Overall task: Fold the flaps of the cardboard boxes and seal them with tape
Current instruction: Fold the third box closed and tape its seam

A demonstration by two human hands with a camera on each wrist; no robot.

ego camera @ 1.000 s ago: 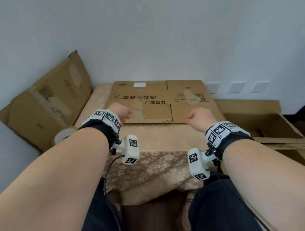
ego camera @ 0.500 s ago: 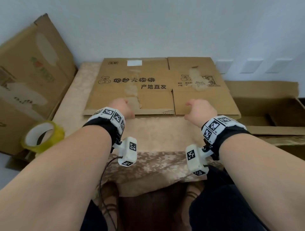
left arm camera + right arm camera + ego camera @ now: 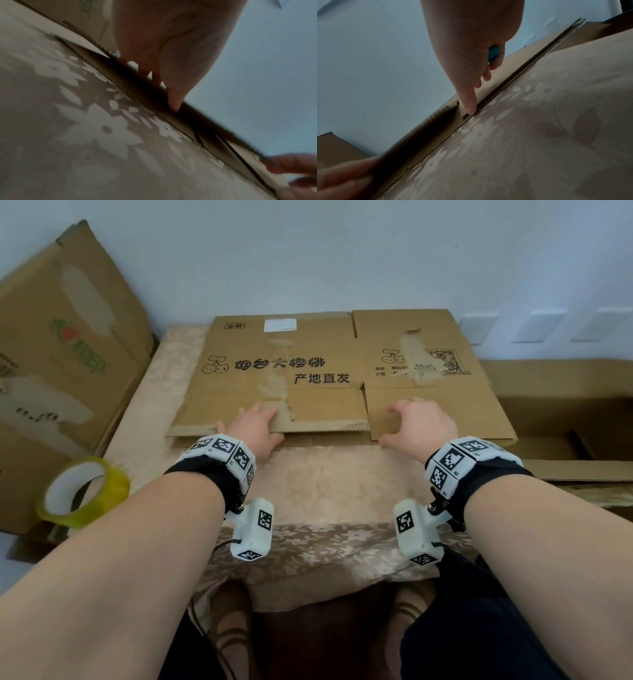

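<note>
Counter (image 3: 329,474): beige floral cloth, carrying everything.
Box: flattened brown printed cardboard box (image 3: 329,378) at the far side, long axis left-right.
Left hand (image 3: 255,428): fingers curled, gripping near edge.
Right hand (image 3: 419,422): fingers bent, clasping the right flap's near edge.
Tape: yellow-tinted tape roll (image 3: 82,494), near left.

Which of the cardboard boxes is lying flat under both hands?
The flattened box with black cherry print on the table, gripped at its near edge. The green-printed box leans on the wall; the open box stands right.
</note>
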